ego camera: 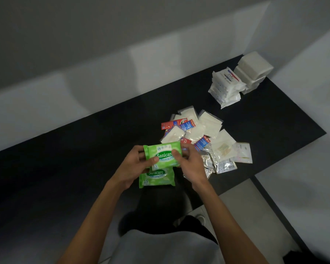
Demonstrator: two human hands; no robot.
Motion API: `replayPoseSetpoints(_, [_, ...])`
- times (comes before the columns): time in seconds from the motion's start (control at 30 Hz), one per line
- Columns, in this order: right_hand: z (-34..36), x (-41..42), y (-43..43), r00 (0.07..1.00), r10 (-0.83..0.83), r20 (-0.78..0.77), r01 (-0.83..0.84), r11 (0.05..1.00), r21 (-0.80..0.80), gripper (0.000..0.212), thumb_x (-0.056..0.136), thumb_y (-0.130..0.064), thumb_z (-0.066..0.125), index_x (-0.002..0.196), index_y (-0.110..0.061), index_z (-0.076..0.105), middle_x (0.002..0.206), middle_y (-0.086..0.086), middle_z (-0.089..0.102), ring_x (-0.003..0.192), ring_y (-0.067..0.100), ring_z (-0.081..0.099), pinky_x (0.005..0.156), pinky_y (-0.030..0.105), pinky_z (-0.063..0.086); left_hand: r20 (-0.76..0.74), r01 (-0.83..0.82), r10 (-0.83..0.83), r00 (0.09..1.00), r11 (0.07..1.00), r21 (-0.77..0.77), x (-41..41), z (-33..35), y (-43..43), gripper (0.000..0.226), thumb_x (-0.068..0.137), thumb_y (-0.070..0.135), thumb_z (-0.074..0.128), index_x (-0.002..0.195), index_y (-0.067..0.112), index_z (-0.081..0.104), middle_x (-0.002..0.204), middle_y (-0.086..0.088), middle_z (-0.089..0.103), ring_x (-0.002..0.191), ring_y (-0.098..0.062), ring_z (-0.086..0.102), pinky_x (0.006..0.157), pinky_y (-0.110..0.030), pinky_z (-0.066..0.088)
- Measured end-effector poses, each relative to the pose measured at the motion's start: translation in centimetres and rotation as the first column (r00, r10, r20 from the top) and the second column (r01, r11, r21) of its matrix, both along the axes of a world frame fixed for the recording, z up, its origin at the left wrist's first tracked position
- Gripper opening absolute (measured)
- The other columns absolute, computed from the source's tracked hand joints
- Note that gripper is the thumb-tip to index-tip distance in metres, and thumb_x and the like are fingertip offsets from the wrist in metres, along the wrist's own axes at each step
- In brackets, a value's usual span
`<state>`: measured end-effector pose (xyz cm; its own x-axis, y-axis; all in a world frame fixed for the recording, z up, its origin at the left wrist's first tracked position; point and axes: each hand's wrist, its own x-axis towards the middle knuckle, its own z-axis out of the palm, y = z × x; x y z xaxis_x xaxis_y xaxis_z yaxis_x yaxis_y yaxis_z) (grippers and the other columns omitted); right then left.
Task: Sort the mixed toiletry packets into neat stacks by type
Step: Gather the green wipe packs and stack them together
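Both hands hold a green wipes pack, the top pack (164, 155), just on the near-left side of the mixed pile (204, 134). The left hand (133, 164) grips its left end and the right hand (191, 162) its right end. The fingers (154, 160) of each hand are curled round the edges, with the thumbs pressed on the printed face. A second green pack, the lower pack (156, 177), lies flat on the dark surface (84, 168), nearer the person than the pile and partly under the held one.

The likely step is setting the top pack onto the lower pack to start a green stack. The main risk is a crooked landing. The wrappers look soft and slick, so a pack set down off-centre could slide off or end up skewed rather than squared.

The right hand is touching or nearly touching the pile's near edge. A careless wrist could nudge the red-and-blue sachets and clear packets further apart, or drag one in under the green stack.

The green stack also sits close to the pile, so loose packets pulled out later may spill onto it.

Beyond the pile, the sachet stack (225, 84) already leans and fans out, touching the white stack (253, 69). More packets added there could topple it.
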<state>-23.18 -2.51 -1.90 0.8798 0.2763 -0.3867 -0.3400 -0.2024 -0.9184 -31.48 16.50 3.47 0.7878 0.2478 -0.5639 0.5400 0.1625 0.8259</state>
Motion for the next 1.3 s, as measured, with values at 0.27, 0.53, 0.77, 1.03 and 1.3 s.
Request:
replayPoseSetpoints(0.27, [-1.0, -3.3, 0.3, 0.994, 0.074, 0.085, -0.054, 0.975, -0.218, 0.026, 0.096, -0.034, 0.078, 0.111, -0.017, 0.065, 0.093, -0.006, 0.072, 0.078, -0.002, 0.069, 0.062, 0.013, 0.049, -0.053, -0.027, 0.048, 0.997, 0.937, 0.347, -3.3, -3.0, -0.8, 0.041, 0.089, 0.019, 0.084, 0.126, 0.022, 0.065, 0.11, 0.006, 0.075, 0.102, -0.012, 0.074, 0.086, -0.038, 0.064])
replayPoseSetpoints(0.53, [-2.1, -3.7, 0.2, 0.986, 0.145, 0.078, -0.112, 0.94, -0.323, 0.026, 0.096, -0.035, 0.079, 0.108, -0.019, 0.062, 0.083, -0.004, 0.07, 0.072, 0.005, 0.068, 0.058, 0.016, 0.049, -0.101, 0.018, 0.043, 0.994, 0.846, 0.533, -4.3, -4.8, -1.1, 0.055, 0.088, 0.025, 0.086, 0.133, 0.017, 0.055, 0.098, 0.009, 0.065, 0.088, -0.002, 0.066, 0.071, -0.018, 0.054])
replayPoseSetpoints(0.77, [-3.1, -3.8, 0.3, 0.982, 0.177, 0.071, -0.141, 0.924, -0.355, 0.029, 0.095, -0.039, 0.077, 0.108, -0.023, 0.057, 0.1, -0.001, 0.065, 0.087, 0.009, 0.066, 0.061, 0.013, 0.048, -0.114, 0.063, 0.011, 0.993, 0.784, 0.618, -4.4, -5.9, -1.1, 0.058, 0.086, 0.031, 0.087, 0.134, 0.022, 0.056, 0.104, 0.002, 0.068, 0.091, -0.009, 0.068, 0.081, -0.032, 0.06])
replayPoseSetpoints(1.03, [-3.3, -3.7, -0.1, 0.966, 0.202, -0.158, -0.241, 0.927, -0.288, 0.051, 0.097, -0.059, 0.068, 0.13, -0.022, 0.054, 0.116, -0.007, 0.07, 0.1, 0.008, 0.07, 0.083, 0.03, 0.059, -0.264, 0.139, -0.016, 0.964, 0.88, 0.455, -4.4, -7.0, -0.5, 0.072, 0.092, 0.043, 0.077, 0.15, 0.026, 0.039, 0.131, -0.001, 0.059, 0.125, -0.022, 0.058, 0.105, -0.044, 0.052])
replayPoseSetpoints(1.3, [-3.0, -3.4, -0.4, 0.954, 0.21, -0.214, -0.261, 0.933, -0.248, 0.053, 0.095, -0.062, 0.068, 0.132, -0.025, 0.059, 0.115, -0.011, 0.071, 0.1, 0.006, 0.07, 0.084, 0.03, 0.057, -0.255, 0.037, 0.057, 0.965, 0.937, 0.347, -3.6, -7.0, -2.2, 0.072, 0.101, 0.033, 0.068, 0.159, 0.013, 0.03, 0.14, -0.006, 0.063, 0.122, -0.023, 0.063, 0.103, -0.036, 0.05])
